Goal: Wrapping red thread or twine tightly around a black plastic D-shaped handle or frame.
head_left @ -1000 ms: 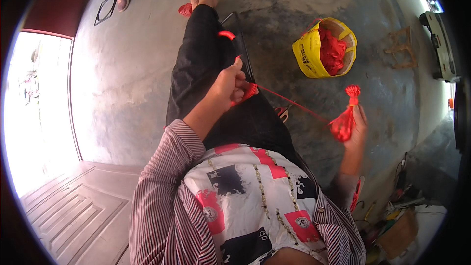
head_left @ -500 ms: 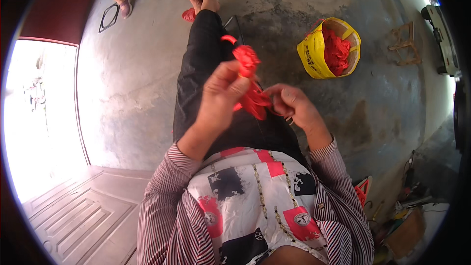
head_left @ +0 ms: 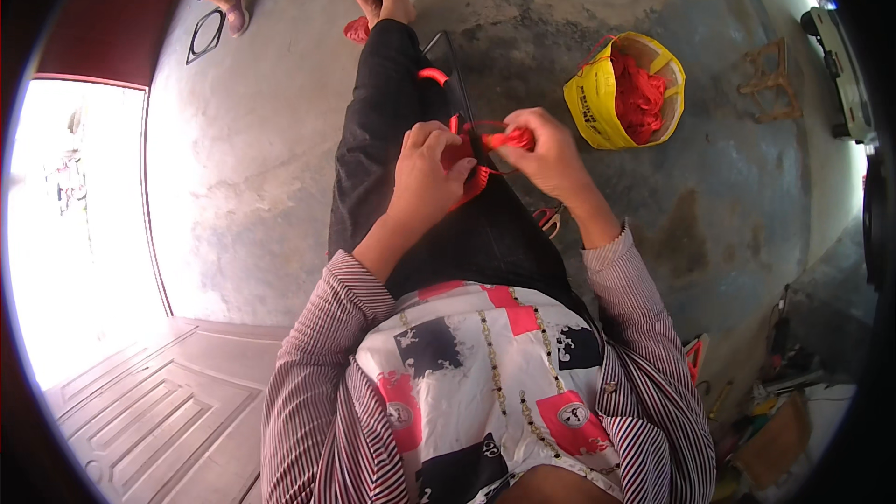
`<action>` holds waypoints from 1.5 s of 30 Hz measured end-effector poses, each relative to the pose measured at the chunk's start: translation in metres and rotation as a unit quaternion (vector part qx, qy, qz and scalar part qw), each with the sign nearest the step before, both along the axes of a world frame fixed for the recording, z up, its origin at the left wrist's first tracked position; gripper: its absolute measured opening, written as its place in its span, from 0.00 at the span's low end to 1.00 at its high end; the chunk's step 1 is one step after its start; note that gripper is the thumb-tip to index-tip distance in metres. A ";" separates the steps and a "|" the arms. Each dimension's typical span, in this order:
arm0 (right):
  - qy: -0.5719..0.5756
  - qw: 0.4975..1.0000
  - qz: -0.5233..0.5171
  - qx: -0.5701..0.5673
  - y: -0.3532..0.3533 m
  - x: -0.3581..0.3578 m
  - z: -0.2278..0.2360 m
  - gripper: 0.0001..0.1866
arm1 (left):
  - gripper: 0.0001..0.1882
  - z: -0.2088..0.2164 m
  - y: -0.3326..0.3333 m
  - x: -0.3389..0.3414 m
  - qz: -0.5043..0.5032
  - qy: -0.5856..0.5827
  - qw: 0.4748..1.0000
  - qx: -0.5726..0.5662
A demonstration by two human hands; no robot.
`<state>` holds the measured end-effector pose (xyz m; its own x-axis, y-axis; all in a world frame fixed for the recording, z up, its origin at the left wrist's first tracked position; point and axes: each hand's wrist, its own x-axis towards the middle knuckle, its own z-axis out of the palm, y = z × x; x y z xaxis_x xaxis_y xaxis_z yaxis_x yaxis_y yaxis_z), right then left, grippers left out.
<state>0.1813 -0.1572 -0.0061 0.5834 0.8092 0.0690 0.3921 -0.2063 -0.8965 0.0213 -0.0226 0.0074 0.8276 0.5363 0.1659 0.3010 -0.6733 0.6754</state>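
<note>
My left hand (head_left: 427,175) is closed on a red corded piece (head_left: 478,185), whose ridged edge shows beside the thumb above my lap. To its right, my right hand (head_left: 549,155) pinches a bunch of red cord (head_left: 511,138). Thin red strands run between the two hands. Fingers hide much of the red material, and its exact kind cannot be made out. A red curved band (head_left: 434,75) rests on my dark trousers (head_left: 373,121) beyond the left hand. Below my right hand, what looks like a pair of scissors (head_left: 549,221) is partly visible at my thigh.
A yellow bag (head_left: 597,107) with red material (head_left: 639,98) stands on the floor at right. A small wooden stool (head_left: 773,84) is farther right. Another red bundle (head_left: 357,30) lies by my bare feet. Another person's leg (head_left: 229,5) shows at upper left.
My right hand has risen and now grips a red bunch, drawn apart from the left hand with strands between. The red piece in my left hand has been turned and lowered.
</note>
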 end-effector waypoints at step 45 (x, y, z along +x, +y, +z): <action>-0.053 0.988 0.079 0.119 0.011 -0.027 0.020 0.15 | 0.07 0.039 0.007 0.017 0.207 0.006 0.695 -0.689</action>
